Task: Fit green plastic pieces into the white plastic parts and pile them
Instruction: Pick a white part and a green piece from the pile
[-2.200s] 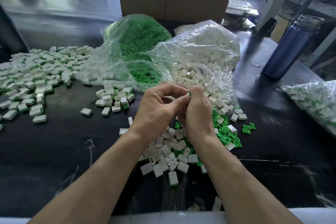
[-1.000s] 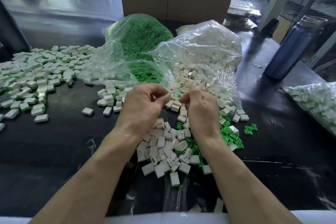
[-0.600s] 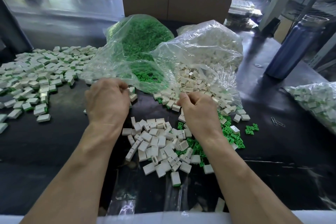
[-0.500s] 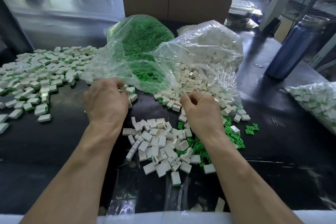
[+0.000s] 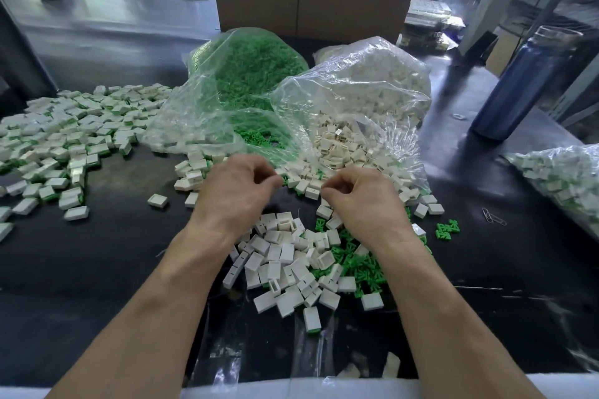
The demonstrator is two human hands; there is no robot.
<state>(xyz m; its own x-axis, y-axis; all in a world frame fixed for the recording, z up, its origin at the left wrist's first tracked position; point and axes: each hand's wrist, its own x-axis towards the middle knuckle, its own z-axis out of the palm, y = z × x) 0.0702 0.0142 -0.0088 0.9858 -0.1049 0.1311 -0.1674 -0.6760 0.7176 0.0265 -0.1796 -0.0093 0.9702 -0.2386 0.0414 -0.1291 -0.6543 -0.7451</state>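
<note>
Left hand (image 5: 235, 193) back from the finished pile (image 5: 64, 142) toward right hand (image 5: 363, 201); both curled, contents hidden, can't tell. White parts (image 5: 285, 256) and green pieces (image 5: 359, 264) lie loose beneath: light, stiff, slippery; pinch by flat sides

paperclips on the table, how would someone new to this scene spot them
Start at the tall blue bottle at the far right of the black table. Come toward the near edge, to the bare patch left of the right-hand bag of finished parts. The paperclips lie there: thin bent wire, not white or green plastic.
</note>
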